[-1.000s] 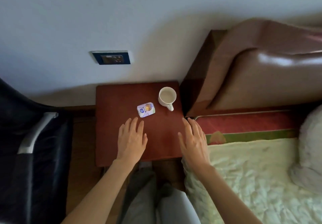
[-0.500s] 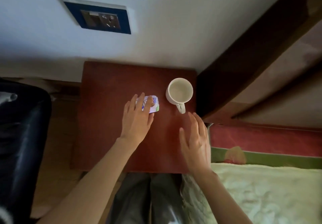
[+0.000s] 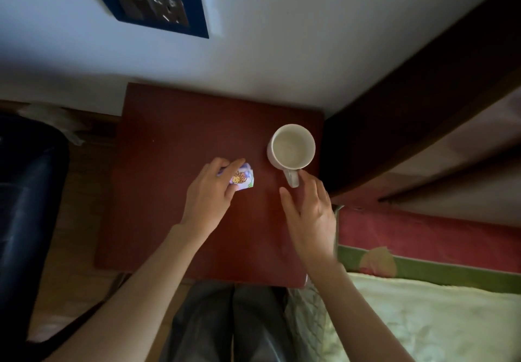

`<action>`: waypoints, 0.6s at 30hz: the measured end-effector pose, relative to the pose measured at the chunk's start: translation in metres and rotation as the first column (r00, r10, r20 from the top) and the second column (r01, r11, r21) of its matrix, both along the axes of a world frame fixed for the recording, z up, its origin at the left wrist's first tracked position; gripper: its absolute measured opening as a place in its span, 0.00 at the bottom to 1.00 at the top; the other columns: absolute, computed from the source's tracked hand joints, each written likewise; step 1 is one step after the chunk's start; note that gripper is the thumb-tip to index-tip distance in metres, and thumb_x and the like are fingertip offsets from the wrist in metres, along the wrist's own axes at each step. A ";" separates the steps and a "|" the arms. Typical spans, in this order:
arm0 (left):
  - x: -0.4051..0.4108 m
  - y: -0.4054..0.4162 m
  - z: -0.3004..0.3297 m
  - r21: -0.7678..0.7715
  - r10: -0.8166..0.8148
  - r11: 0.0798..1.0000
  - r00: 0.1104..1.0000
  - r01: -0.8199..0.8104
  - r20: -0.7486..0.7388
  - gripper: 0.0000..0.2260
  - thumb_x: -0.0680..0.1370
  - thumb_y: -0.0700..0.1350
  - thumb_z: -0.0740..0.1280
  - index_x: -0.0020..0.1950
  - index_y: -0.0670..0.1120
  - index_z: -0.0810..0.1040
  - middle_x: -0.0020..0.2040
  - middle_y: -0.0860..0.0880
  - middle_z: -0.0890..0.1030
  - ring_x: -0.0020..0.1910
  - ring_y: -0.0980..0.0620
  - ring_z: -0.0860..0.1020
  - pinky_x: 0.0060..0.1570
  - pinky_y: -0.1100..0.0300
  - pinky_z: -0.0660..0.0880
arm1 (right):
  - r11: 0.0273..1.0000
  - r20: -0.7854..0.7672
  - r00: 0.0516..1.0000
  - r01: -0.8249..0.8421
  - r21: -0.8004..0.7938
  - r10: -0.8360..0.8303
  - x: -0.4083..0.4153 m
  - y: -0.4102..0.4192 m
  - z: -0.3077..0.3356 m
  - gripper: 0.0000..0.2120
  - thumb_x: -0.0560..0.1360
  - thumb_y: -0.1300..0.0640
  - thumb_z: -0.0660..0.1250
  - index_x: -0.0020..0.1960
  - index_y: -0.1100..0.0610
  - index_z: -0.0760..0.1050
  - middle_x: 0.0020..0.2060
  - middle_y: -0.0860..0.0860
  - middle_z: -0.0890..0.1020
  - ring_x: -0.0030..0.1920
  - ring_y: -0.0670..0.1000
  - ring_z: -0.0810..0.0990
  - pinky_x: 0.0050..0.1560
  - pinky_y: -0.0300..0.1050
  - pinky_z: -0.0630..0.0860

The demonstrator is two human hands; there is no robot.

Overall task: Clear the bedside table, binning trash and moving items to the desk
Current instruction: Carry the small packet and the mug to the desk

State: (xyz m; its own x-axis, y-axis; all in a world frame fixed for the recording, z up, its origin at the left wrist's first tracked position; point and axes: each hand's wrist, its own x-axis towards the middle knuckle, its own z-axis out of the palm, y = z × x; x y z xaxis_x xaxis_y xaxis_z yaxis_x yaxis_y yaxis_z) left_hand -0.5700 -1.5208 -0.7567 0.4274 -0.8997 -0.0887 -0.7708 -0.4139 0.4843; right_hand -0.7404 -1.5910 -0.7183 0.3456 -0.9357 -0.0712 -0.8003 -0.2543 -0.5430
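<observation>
The left hand (image 3: 210, 192) covers the near-left part of the small printed packet (image 3: 243, 181), so its print cannot be read and whether the fingers pinch it or merely rest on it cannot be told; the mug (image 3: 291, 147), right of the packet, has its handle tip hidden behind the right hand's fingers (image 3: 310, 189); the wall socket (image 3: 152, 5), far beyond the packet, is blurred and cut by the top edge; the black chair (image 3: 25, 206), left of the packet, runs off the left edge.

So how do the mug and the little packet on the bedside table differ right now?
The mug is plain white, round and upright, its mouth open; the packet is small, flat and printed in purple. The left hand grips the packet; the right hand only nears the mug's handle. Both sit on the bedside table.
</observation>
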 end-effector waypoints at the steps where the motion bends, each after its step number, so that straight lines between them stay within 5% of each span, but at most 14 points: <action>1: -0.001 0.004 0.000 -0.019 0.014 1.000 1.000 -0.014 -0.023 0.24 0.69 0.39 0.73 0.64 0.50 0.75 0.50 0.50 0.76 0.45 0.49 0.77 0.33 0.58 0.74 | 0.999 -0.006 0.999 0.033 -0.006 -0.033 0.002 -0.002 -0.001 0.18 0.75 0.50 0.68 0.60 0.58 0.75 0.53 0.52 0.81 0.53 0.54 0.80 0.41 0.44 0.75; 6: -0.009 0.015 0.002 -0.067 0.147 0.986 0.983 -0.156 -0.113 0.18 0.72 0.40 0.71 0.61 0.51 0.78 0.49 0.51 0.78 0.41 0.51 0.79 0.33 0.63 0.71 | 0.976 0.017 0.976 0.215 0.035 -0.216 0.011 -0.010 -0.014 0.12 0.71 0.50 0.72 0.51 0.55 0.78 0.43 0.48 0.82 0.43 0.52 0.81 0.35 0.42 0.71; 13: -0.018 0.018 0.019 -0.122 0.313 0.919 0.881 -0.376 -0.355 0.17 0.72 0.37 0.70 0.58 0.53 0.79 0.47 0.53 0.79 0.44 0.54 0.79 0.41 0.52 0.78 | 0.920 0.175 0.906 0.360 0.154 -0.384 0.019 -0.018 -0.021 0.07 0.71 0.52 0.72 0.43 0.55 0.79 0.35 0.47 0.82 0.36 0.47 0.80 0.38 0.44 0.75; 18: -0.023 0.025 0.040 -0.131 0.336 0.902 0.857 -0.412 -0.390 0.18 0.72 0.37 0.70 0.57 0.56 0.78 0.48 0.54 0.80 0.46 0.55 0.80 0.41 0.51 0.80 | 0.956 0.270 0.918 0.291 0.040 -0.290 0.022 -0.030 -0.004 0.07 0.72 0.55 0.72 0.44 0.59 0.79 0.35 0.49 0.81 0.34 0.45 0.76 0.36 0.26 0.67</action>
